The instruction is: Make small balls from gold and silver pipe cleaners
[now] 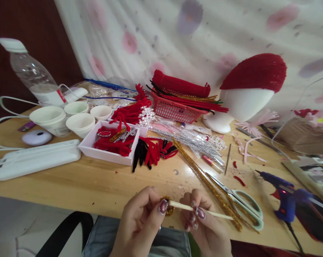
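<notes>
My left hand point(142, 217) pinches a small coil of gold tinsel pipe cleaner point(170, 211) between thumb and fingers. In my right hand point(204, 223) is a pale thin wooden stick point(217, 215), gripped near its middle. The stick's left end meets the gold coil by my left thumb; whether it passes inside the coil I cannot tell. Both hands are over the table's front edge. To their right lie long gold tinsel pipe cleaners point(196, 166) and scissors with pale green handles point(244, 203), the blades slightly apart.
A blue glue gun point(282, 192) with a lit red light lies at right. Behind are a white box point(108, 157) of red pieces, a red basket point(174, 110) of pipe cleaners, paper cups point(81, 125), a bottle point(33, 71), and a white head form point(244, 103) with a red cap.
</notes>
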### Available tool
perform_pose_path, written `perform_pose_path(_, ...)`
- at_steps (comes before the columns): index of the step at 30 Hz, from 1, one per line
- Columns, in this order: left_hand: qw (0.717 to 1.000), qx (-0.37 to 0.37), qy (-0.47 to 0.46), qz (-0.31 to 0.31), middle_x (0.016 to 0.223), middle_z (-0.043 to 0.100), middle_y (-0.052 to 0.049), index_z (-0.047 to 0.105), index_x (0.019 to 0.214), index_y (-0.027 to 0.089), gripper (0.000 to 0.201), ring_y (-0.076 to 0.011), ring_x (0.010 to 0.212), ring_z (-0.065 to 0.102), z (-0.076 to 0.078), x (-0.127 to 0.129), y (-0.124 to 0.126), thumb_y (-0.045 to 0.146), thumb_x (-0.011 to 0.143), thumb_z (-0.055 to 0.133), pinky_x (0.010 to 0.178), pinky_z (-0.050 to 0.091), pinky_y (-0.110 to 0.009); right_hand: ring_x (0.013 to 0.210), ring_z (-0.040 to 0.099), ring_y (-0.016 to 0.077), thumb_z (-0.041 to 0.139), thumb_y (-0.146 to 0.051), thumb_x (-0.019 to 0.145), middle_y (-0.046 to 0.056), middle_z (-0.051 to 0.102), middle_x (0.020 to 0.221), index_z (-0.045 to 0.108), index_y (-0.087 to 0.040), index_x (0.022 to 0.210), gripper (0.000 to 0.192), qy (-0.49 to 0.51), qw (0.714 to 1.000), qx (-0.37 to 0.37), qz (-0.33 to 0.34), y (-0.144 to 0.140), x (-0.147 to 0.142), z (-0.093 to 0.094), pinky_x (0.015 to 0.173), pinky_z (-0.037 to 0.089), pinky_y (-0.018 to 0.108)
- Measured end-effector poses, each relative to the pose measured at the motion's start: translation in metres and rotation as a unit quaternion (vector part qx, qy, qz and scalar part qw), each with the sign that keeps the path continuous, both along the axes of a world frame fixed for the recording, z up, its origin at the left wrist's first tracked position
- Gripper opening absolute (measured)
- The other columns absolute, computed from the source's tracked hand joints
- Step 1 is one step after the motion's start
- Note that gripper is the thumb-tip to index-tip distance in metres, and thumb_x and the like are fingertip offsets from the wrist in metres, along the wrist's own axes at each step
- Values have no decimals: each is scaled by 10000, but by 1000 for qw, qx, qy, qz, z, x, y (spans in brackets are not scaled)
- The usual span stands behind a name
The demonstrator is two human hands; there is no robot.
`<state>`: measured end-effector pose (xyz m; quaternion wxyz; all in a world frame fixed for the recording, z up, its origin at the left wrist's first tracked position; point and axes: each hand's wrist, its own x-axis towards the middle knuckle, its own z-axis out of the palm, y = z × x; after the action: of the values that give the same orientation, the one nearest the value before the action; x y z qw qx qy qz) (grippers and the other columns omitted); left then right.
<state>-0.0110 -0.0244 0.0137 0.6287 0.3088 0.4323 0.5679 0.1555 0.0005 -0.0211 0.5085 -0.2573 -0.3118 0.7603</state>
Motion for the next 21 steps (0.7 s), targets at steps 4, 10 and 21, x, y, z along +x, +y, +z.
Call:
perform_pose_path(4,1000,2,0,8,598,411,44,532,628,180,483,-95,539,360,-1,1,0,590,785,733,509,252,-255,494,524,79,845,-281,747,-25,570,625,738,-213,756,126,-1,1000,-18,3,-2,1,-1,496,523,180)
perform_pose_path(10,1000,-3,-7,0,594,410,49,528,625,177,484,-83,529,332,-1,1,-1,583,789,736,503,257,-245,604,615,119,886,-273,677,-14,578,693,750,-240,693,142,-15,1000,0,-2,-5,1,5,583,524,233)
perform_pose_path(21,982,-64,-160,-71,533,405,70,565,673,164,460,-44,456,308,-10,-2,3,546,724,818,461,194,-214,399,284,85,767,-307,795,-73,424,498,672,-258,768,110,60,997,10,-43,-10,-7,12,457,446,201)
